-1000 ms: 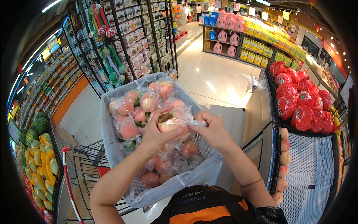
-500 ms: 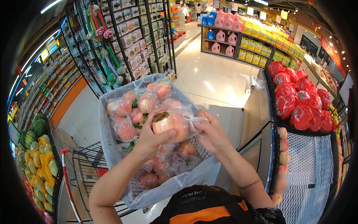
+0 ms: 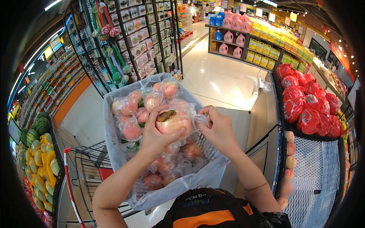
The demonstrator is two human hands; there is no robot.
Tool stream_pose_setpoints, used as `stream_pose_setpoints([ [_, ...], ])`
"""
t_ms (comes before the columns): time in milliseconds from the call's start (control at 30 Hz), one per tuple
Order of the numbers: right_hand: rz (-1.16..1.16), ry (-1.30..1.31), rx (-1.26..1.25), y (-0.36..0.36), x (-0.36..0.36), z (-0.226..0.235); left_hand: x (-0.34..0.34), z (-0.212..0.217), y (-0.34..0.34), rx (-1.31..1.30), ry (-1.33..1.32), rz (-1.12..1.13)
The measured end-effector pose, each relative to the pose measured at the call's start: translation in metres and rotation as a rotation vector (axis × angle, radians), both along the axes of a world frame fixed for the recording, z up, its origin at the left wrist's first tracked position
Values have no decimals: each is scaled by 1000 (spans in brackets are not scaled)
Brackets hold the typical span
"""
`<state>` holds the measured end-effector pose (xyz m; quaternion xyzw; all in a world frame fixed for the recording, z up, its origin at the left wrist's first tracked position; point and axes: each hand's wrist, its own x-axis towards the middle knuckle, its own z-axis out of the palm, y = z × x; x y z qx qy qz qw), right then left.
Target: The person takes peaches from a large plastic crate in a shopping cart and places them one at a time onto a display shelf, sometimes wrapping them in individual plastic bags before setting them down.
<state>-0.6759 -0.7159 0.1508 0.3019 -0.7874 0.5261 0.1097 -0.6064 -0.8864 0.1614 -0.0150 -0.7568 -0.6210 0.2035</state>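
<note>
My left hand [image 3: 154,135] cups a pink peach with a brown bruised patch [image 3: 173,121], wrapped in a thin clear plastic bag. My right hand [image 3: 217,127] pinches the loose end of that bag [image 3: 198,118] just to the peach's right. Both hands hover over a plastic-lined crate [image 3: 114,152] filled with several bagged peaches [image 3: 131,131].
A shopping cart with red handle [image 3: 70,178] stands at lower left. Red-wrapped fruit [image 3: 304,102] fills a black bin on the right above a white mesh shelf [image 3: 323,171] with loose peaches [image 3: 291,150]. Melons and yellow fruit [image 3: 36,155] lie left. Shelving racks [image 3: 133,41] line the aisle ahead.
The bagged peach has been turned in my left hand so its brown patch faces up. My right hand has shifted its pinch along the bag's end.
</note>
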Motion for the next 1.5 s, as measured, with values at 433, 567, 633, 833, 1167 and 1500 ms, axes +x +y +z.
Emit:
stream_pose_setpoints([
  [433, 406, -752, -606, -3, 3, -5, -3, -16, -11, 384, -57, -354],
  [567, 221, -505, -539, -10, 0, -25, -3, -6, -2, 443, -146, -302],
  [633, 119, -366, -487, -16, 1, -25, -1, 1, 1, 562, -198, -279],
  [833, -11, 50, -185, -18, 17, -4, -4, -19, -1, 259, 23, -193],
  [1167, 268, -251, -353, -14, 12, -3, -4, -10, -3, 456, 60, -160],
  [1500, 374, -598, -526, 9, -24, 2, 9, -10, -6, 613, -155, -582],
])
